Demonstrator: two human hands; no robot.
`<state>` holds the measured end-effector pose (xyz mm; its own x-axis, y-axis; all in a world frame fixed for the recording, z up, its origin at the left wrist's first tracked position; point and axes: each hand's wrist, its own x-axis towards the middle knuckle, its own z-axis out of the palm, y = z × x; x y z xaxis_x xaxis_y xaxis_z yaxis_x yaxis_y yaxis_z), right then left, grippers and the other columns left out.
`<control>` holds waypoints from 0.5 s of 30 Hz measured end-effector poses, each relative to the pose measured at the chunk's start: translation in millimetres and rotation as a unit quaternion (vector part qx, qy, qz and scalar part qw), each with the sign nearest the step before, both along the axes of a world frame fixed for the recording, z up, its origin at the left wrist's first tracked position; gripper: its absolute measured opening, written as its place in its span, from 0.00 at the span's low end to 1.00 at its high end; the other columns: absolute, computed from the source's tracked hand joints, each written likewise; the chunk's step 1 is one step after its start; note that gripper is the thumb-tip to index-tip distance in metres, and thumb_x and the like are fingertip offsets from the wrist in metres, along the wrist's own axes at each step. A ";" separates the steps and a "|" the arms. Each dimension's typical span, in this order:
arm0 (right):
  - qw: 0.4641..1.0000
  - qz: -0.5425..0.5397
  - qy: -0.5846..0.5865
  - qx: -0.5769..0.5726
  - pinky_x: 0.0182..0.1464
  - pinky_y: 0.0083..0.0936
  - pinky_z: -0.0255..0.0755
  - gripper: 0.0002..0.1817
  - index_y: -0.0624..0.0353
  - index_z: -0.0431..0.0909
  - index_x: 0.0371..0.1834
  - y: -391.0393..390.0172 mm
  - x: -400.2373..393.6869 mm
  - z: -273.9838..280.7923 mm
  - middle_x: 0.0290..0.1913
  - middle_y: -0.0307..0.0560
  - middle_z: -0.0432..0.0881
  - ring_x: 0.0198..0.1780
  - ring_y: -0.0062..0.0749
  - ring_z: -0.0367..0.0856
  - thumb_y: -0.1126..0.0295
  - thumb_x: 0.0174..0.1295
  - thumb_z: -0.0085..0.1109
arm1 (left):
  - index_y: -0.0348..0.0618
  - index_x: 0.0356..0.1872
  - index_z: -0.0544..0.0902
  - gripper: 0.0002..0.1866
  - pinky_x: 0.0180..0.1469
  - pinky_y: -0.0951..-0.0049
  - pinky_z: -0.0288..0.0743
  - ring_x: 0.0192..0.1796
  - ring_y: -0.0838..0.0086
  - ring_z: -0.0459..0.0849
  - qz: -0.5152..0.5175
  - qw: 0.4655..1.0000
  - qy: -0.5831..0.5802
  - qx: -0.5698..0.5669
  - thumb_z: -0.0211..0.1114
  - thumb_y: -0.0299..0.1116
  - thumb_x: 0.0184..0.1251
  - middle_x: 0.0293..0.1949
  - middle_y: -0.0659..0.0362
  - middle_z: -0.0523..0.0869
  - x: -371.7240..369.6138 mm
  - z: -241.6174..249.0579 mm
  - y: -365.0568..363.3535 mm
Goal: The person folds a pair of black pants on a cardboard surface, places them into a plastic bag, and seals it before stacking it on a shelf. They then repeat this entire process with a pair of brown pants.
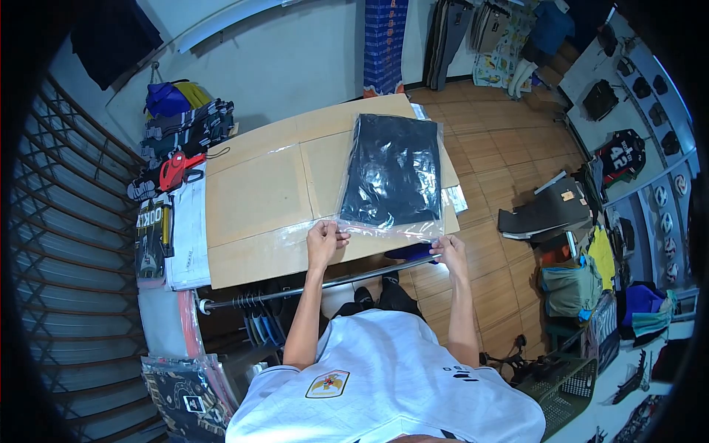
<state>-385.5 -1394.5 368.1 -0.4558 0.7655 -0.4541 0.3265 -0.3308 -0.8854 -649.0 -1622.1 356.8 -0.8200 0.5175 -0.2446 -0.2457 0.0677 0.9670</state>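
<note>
Both hands sit at the near edge of the bench (251, 199), one at each near corner of a clear plastic bag (393, 174). Left hand (323, 242): fingers curled shut, pinching the bag's near-left corner, thumb on top. Right hand (449, 247): likewise closed on the near-right corner, just past the bench's near right corner. Bag lies flat on the right half of the bench, long axis running from near edge to far edge. Contents: one folded dark garment (391, 166), filling most of the bag; a strip of empty film shows along the near end, between the hands. Whether that end is open or sealed cannot be read. Judgement on handling: the film is slick and glossy, so keep both corners under even tension and the strip flat against the bench; uneven pull would likely wrinkle it or skew the garment inside. Garment should sit pushed toward the far end, clear of the strip. Second clear bag edge (454, 198) shows under the right side. Other containers: stacked folded clothes (188, 125) off the bench's far left corner; green mesh basket (561, 384) on the floor, contents not readable.
</note>
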 end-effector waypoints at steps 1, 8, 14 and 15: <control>1.000 0.004 -0.003 0.001 0.36 0.23 0.78 0.15 0.62 0.82 0.47 -2.1 -2.1 4.1 0.40 0.46 0.88 0.38 0.27 0.88 0.60 0.80 0.55 | 0.29 0.42 0.80 0.15 0.35 0.73 0.90 0.37 0.67 0.94 -0.006 1.000 -0.001 -0.005 0.57 0.34 0.85 0.36 0.47 0.91 -0.6 1.3 -0.3; 0.999 -0.007 0.035 0.003 0.37 0.23 0.77 0.14 0.61 0.83 0.47 -5.3 -7.0 -7.9 0.39 0.46 0.88 0.38 0.27 0.88 0.60 0.79 0.58 | 0.31 0.43 0.81 0.16 0.34 0.76 0.87 0.35 0.71 0.93 -0.035 0.998 0.020 -0.041 0.59 0.37 0.85 0.35 0.50 0.90 -1.1 0.4 0.3; 0.997 -0.018 0.068 -0.013 0.36 0.21 0.77 0.14 0.61 0.84 0.47 -5.6 -6.3 -7.9 0.39 0.45 0.89 0.39 0.27 0.88 0.60 0.77 0.62 | 0.30 0.41 0.82 0.16 0.32 0.77 0.86 0.32 0.72 0.93 -0.036 0.998 0.041 -0.025 0.60 0.36 0.84 0.31 0.51 0.91 -0.3 0.8 -0.5; 0.997 -0.022 0.072 -0.023 0.36 0.21 0.77 0.14 0.61 0.84 0.48 -6.8 -6.3 -5.8 0.39 0.45 0.89 0.39 0.27 0.88 0.59 0.77 0.62 | 0.30 0.41 0.82 0.16 0.32 0.77 0.86 0.33 0.72 0.93 -0.037 0.999 0.032 -0.017 0.60 0.36 0.83 0.32 0.51 0.91 -0.5 0.9 -0.6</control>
<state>-391.9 -1401.3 362.4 -0.4853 0.7661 -0.4214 0.1807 -0.3837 -0.9056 -649.5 -1622.7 357.7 -0.7938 0.5698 -0.2125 -0.1772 0.1174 0.9771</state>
